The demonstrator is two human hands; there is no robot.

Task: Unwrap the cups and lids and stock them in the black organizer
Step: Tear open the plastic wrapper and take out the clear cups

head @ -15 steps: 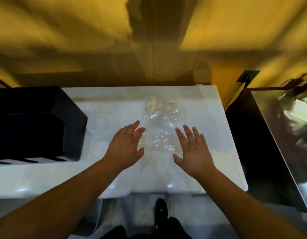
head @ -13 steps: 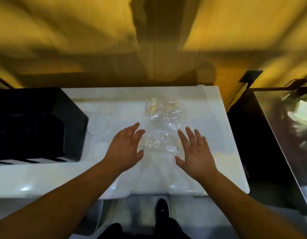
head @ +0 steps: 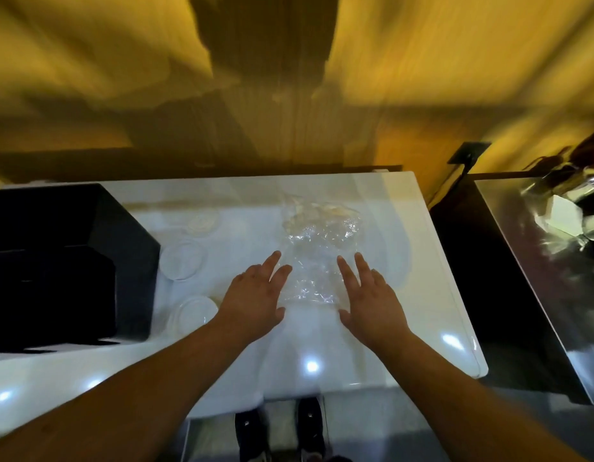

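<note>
A crinkled clear plastic wrap lies on the white counter, with something pale inside at its far end. My left hand is spread flat at the wrap's near left edge, fingers straight. My right hand is spread flat at its near right edge. Neither hand grips anything. Three clear round lids lie left of the wrap: one at the back, one in the middle, one nearest me. The black organizer stands at the counter's left.
The white counter ends at its right edge, with a dark gap beyond. A shiny metal surface with blurred items stands at the far right. A yellow wall runs behind the counter. My shoes show below the front edge.
Both hands stay spread beside the wrap and have barely moved. The view has shifted slightly, so the counter sits a little lower in the frame.
</note>
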